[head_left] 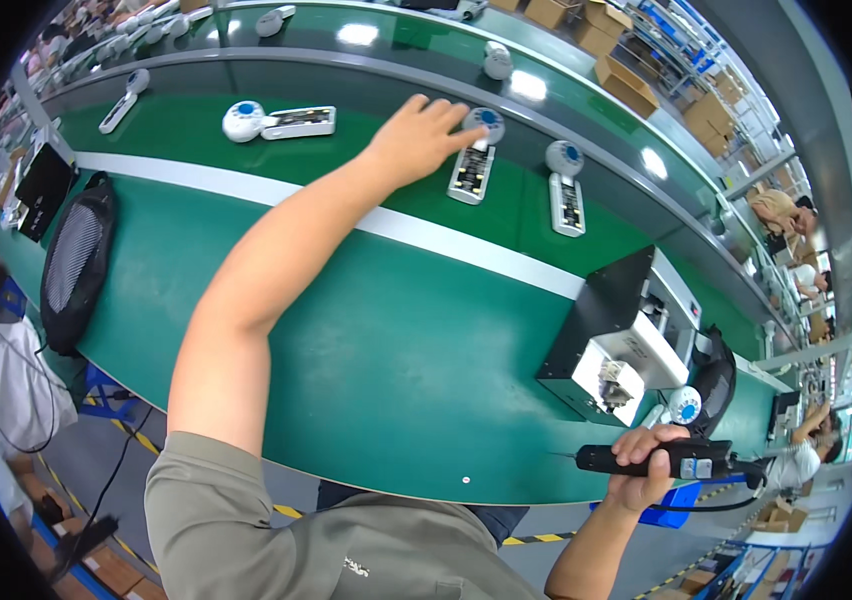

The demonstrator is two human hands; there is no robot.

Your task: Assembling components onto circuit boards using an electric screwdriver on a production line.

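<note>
My left arm stretches over the green bench to the conveyor belt. There my left hand, fingers spread, is at a white device with a round head, blue centre and exposed circuit board. One finger overlaps the neck below its head; whether it touches I cannot tell. My right hand is wrapped round a black electric screwdriver at the bench's front right edge, its thin bit pointing left. Just behind that hand, another white device with a round, blue-centred head lies beside a black-and-white screw feeder.
More white devices lie on the green belt, including one to the left and one to the right. A black mesh-backed object lies at the bench's left end. A small white piece sits near the front edge. Other people sit at both sides.
</note>
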